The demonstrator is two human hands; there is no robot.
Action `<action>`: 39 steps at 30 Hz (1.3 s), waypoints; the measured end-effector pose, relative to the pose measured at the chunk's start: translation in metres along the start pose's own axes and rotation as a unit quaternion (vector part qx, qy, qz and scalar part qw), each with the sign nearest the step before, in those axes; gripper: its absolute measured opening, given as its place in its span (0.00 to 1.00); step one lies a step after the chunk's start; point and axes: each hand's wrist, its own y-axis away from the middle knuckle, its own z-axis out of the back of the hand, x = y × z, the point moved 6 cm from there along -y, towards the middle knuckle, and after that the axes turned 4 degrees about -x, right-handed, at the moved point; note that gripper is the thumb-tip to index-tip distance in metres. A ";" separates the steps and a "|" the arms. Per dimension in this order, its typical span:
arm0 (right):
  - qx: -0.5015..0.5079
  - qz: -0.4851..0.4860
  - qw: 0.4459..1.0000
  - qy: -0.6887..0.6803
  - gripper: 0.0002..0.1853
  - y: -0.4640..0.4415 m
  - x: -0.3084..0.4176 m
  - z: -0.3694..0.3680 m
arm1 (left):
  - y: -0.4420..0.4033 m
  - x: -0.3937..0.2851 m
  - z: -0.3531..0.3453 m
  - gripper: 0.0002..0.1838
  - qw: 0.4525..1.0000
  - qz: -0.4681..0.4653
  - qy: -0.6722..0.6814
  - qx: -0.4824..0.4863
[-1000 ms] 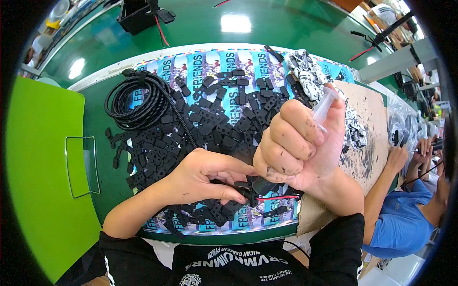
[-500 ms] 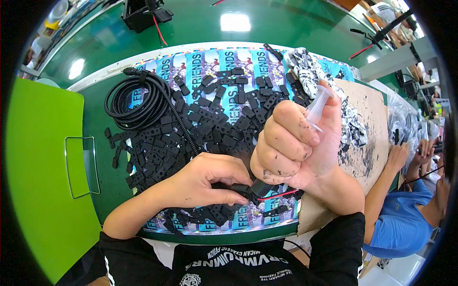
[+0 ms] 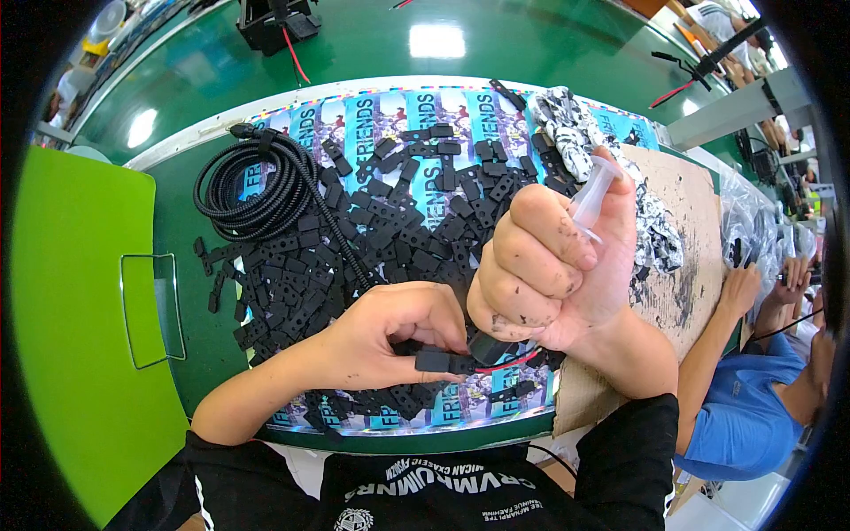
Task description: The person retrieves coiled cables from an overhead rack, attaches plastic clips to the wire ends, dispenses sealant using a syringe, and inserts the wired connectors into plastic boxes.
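Note:
My left hand [image 3: 376, 341] is closed, pinching a small black plastic piece [image 3: 433, 361] between thumb and fingers. Thin red and black wires [image 3: 509, 361] run from that piece towards the right. Wrapped in a fist, my right hand [image 3: 544, 265] grips a translucent syringe [image 3: 595, 195], with the thumb at its upper end. Below this fist a dark cylindrical end [image 3: 487, 348] pokes out, close to the black piece; whether it belongs to the syringe is hidden by the fingers. Dark smudges mark the right fingers. Many small black plastic parts [image 3: 301, 283] lie piled around both hands.
A coiled black cable [image 3: 257, 186] lies at the back left. Crumpled patterned cloth [image 3: 567, 133] and stained cardboard [image 3: 686, 203] are on the right. A green panel [image 3: 80, 327] with a wire handle stands left. A co-worker in a blue shirt [image 3: 744, 398] sits at right.
The black piece in my left hand has come further into view, as the thumb and fingers have shifted around it. My right hand has moved very slightly, still holding the syringe.

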 end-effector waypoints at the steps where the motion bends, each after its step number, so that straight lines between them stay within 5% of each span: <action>1: -0.001 -0.001 1.000 0.000 0.33 0.000 0.000 0.000 | 0.001 0.005 0.000 0.11 0.999 0.006 0.036 -0.006; 16: -0.007 0.018 1.000 -0.006 0.30 0.000 0.001 0.005 | 0.001 0.015 -0.003 0.16 0.992 0.005 0.100 -0.073; 25: -0.054 0.133 0.989 0.043 0.29 0.006 0.005 -0.004 | 0.002 0.014 -0.003 0.17 0.981 0.003 0.121 -0.152; 33: 0.012 0.174 0.977 0.126 0.31 0.007 0.015 -0.028 | 0.002 0.012 -0.003 0.18 0.979 -0.004 0.125 -0.159; 36: 0.056 0.209 0.948 0.232 0.31 0.006 0.027 -0.045 | 0.002 0.011 -0.001 0.19 0.981 -0.023 0.129 -0.139; 39: 0.035 0.229 0.805 0.547 0.28 0.011 0.037 -0.051 | 0.001 0.008 0.001 0.21 0.983 -0.049 0.132 -0.121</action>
